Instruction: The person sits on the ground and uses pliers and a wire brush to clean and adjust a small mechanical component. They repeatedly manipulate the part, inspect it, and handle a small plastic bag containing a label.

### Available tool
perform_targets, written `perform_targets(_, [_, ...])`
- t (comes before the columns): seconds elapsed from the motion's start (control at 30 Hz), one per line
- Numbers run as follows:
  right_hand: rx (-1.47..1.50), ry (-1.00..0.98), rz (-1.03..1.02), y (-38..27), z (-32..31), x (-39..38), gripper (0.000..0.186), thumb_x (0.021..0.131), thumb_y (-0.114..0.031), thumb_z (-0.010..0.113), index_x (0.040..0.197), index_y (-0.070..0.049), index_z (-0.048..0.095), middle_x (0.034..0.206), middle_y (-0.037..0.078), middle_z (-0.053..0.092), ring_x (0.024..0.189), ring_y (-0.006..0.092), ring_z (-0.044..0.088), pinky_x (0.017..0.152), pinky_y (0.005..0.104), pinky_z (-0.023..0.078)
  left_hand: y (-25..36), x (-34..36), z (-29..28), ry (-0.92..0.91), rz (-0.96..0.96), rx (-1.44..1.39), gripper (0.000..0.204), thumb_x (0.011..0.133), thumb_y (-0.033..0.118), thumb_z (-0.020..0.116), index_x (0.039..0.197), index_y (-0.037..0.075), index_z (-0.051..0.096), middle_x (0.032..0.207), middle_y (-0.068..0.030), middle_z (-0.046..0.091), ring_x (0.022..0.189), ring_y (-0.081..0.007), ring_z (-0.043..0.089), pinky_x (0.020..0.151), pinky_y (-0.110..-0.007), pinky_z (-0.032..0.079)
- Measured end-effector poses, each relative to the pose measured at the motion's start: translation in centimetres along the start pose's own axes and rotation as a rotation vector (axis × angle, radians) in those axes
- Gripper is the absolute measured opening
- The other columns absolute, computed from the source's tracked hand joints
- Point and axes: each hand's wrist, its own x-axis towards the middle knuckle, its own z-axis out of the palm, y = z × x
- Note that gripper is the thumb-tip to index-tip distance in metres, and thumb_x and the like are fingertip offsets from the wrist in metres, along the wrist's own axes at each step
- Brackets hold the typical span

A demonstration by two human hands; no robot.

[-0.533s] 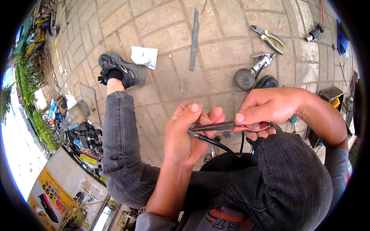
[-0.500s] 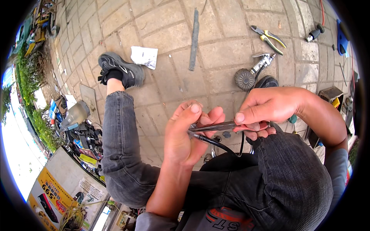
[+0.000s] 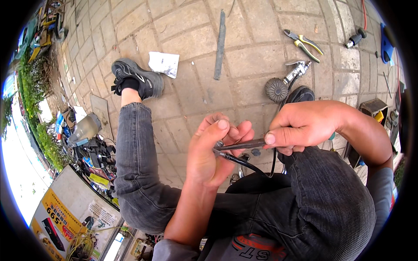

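Slim dark needle-nose pliers [image 3: 246, 144] are gripped in my right hand [image 3: 302, 127], whose fingers wrap round the handles and hide most of them. Their jaws reach leftward to my left hand [image 3: 207, 154], meeting a small metal piece at the end of a black cable [image 3: 244, 162]. That cable end is pinched between thumb and fingers of my left hand; the exact shape of the metal piece is hidden. From there the cable loops down and right, passing under the pliers in front of my lap.
On the paving lie yellow-and-black diagonal cutters [image 3: 302, 44], an air gauge [image 3: 277, 89], a flat grey strip [image 3: 219, 45] and a white packet [image 3: 163, 64]. A toolbox [image 3: 372, 106] stands at right. Clutter and a plastic jug [image 3: 87, 129] lie left, beside a signboard [image 3: 65, 217].
My right hand has squeezed round the pliers; the red handles, spread and visible before, are now covered by its fingers. My left hand stays almost where it was.
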Motion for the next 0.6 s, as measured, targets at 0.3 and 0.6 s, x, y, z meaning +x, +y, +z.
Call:
perform_targets(0.3, [0.039,-0.070,-0.031,0.89,-0.15,0.11,0.049,0.100,-0.043,0.045,0.105,0.001,0.066,0.075,0.005,0.063,0.064,0.0122,0.056,0.059,0.0266,0.047,0.02,-0.34,-0.03,-0.061,0.007,0.002,0.015,0.085,0.008,0.064,0.097,0.007,0.054,0.086,-0.0100,0.065,0.101,-0.0276,0.064,0.088,-0.046,0.054])
perform_targets(0.6, [0.252,-0.038,-0.072,0.92,-0.09,0.59,0.062,0.098,-0.051,0.045,0.102,0.008,0.064,0.077,0.011,0.064,0.063,0.0162,0.061,0.055,0.0288,0.052,0.59,0.20,0.05,0.028,0.131,0.011,0.018,0.087,0.011,0.063,0.100,0.009,0.050,0.090,-0.0067,0.064,0.105,-0.0237,0.061,0.097,-0.047,0.048])
